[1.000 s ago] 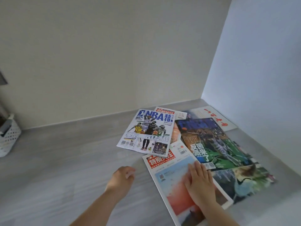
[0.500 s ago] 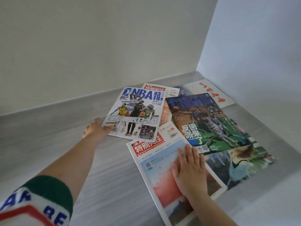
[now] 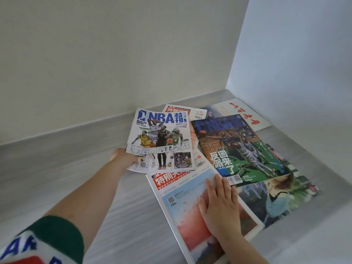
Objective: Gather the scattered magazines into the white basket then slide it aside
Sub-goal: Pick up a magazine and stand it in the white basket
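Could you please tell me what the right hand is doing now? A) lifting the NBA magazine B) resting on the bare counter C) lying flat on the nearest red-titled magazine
C: the right hand lies with straight fingers on the nearest red-titled magazine, while the left hand grips the NBA magazine by its edge.

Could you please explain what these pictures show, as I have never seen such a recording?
No machine here: a person works with bare hands, filmed by one camera worn on the head, looking forward and down. Several overlapping magazines lie on a grey surface in a corner between two walls. The left hand grips the lower left edge of the NBA magazine, which looks raised off the pile. The right hand rests flat, fingers straight, on the red-and-white magazine nearest the person. Further right lie a green basketball magazine and a red-lettered magazine. The white basket is out of view.
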`<action>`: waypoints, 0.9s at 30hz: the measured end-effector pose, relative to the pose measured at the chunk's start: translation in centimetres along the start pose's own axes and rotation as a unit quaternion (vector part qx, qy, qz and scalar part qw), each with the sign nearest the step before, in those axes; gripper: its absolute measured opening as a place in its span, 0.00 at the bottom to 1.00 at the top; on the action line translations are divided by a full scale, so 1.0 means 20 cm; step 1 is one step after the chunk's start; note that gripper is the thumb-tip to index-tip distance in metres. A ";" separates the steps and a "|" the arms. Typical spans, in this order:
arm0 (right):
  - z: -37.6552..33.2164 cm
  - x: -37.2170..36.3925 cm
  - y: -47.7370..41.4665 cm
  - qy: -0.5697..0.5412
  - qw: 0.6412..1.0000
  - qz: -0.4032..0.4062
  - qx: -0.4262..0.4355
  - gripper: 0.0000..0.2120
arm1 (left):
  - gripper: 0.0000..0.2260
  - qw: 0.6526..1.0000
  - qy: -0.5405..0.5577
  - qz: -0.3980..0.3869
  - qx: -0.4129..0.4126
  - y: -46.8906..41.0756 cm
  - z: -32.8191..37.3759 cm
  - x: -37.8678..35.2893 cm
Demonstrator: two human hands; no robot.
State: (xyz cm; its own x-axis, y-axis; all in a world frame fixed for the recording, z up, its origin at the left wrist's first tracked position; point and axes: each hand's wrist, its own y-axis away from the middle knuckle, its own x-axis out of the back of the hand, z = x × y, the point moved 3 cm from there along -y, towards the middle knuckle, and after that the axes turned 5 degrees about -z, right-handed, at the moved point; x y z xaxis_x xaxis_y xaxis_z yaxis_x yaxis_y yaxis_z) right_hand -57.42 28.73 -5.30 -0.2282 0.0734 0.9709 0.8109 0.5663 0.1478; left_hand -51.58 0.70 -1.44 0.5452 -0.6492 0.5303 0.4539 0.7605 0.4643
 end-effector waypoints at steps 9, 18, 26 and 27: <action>-0.02 0.11 -0.03 -0.094 0.995 -0.014 0.015 0.25 | 0.10 0.980 0.182 -0.008 -0.074 0.35 0.00 0.08; -0.60 0.46 -0.20 -0.591 0.784 -0.188 -0.032 0.13 | 0.10 0.955 0.245 -0.059 -0.155 0.69 -0.25 0.56; -1.32 0.52 -0.07 -0.586 0.790 -0.162 0.083 0.18 | 0.08 0.966 0.161 0.068 -0.190 0.74 -0.62 1.13; -1.44 0.51 -0.04 -0.593 0.782 -0.167 0.092 0.17 | 0.08 0.964 0.173 0.072 -0.186 0.73 -0.67 1.23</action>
State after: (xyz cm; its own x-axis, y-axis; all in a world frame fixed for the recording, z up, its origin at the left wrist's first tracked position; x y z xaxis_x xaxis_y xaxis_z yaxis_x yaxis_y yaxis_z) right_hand -44.80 5.36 9.92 -0.8388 0.5443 0.0092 0.5327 0.8172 0.2201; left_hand -22.05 -3.92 8.84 0.7953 -0.5422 0.2712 0.5419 0.8363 0.0830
